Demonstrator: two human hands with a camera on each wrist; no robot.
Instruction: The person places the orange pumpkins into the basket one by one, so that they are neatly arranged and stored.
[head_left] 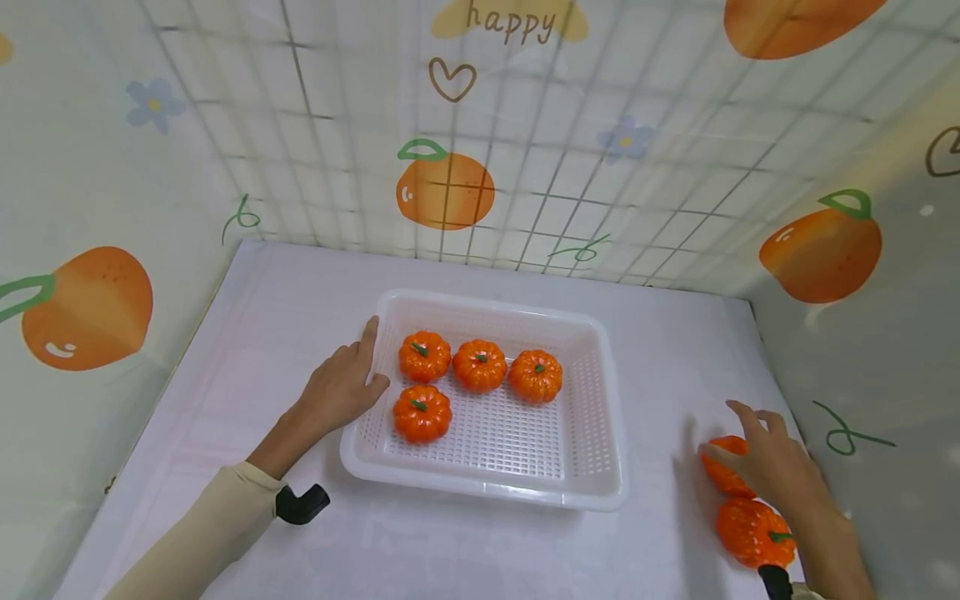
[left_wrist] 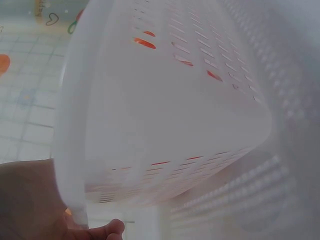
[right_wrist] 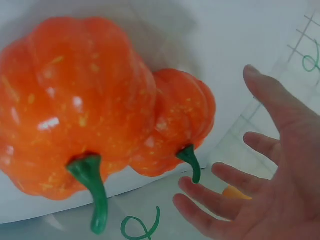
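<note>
At the left end of a white plastic basket (head_left: 480, 490), my left hand (head_left: 341, 387) rests on the rim, its index finger stretched out and its thumb apart. In the left wrist view the basket wall (left_wrist: 150, 110) hides most of its fingers. My right hand (head_left: 783, 467) hovers with spread fingers by a small orange toy pumpkin (head_left: 726, 467). The right wrist view shows a gap between that hand (right_wrist: 260, 185) and the small pumpkin (right_wrist: 182, 117). Touching the small one is a larger toy pumpkin (head_left: 750, 533) with a green stem, nearer the wrist.
Several small toy pumpkins (head_left: 480, 365) sit in the left and back parts of the basket. A white cloth (head_left: 300, 283) covers the table. Printed curtains (head_left: 525, 125) with a wire grid behind enclose the back, and a side wall (head_left: 885, 350) stands close to the right hand.
</note>
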